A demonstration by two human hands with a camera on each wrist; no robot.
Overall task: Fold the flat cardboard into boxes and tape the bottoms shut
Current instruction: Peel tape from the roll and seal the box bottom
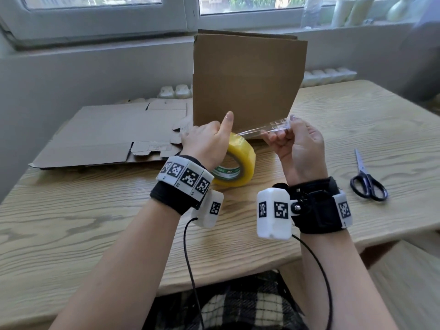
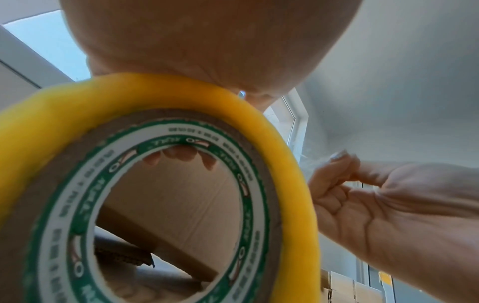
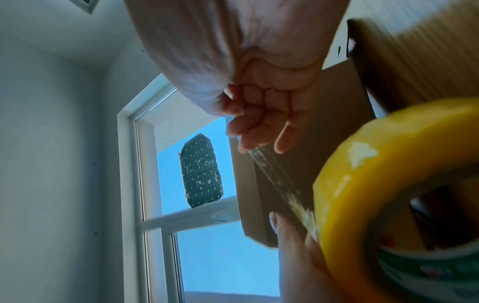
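Head looks down; wrists look up, sharing tape roll (image 1: 234, 160).

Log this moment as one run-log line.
left hand grips tape roll | right hand pinches tape strip | box untaped | scissors idle

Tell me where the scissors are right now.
In the head view the scissors lie flat on the wooden table, at its right side, beyond the right hand and untouched.

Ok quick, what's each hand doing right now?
Left hand: grips the yellow tape roll, fingers through its core, thumb sticking up.
Right hand: pinches the clear tape strip pulled out from the roll.
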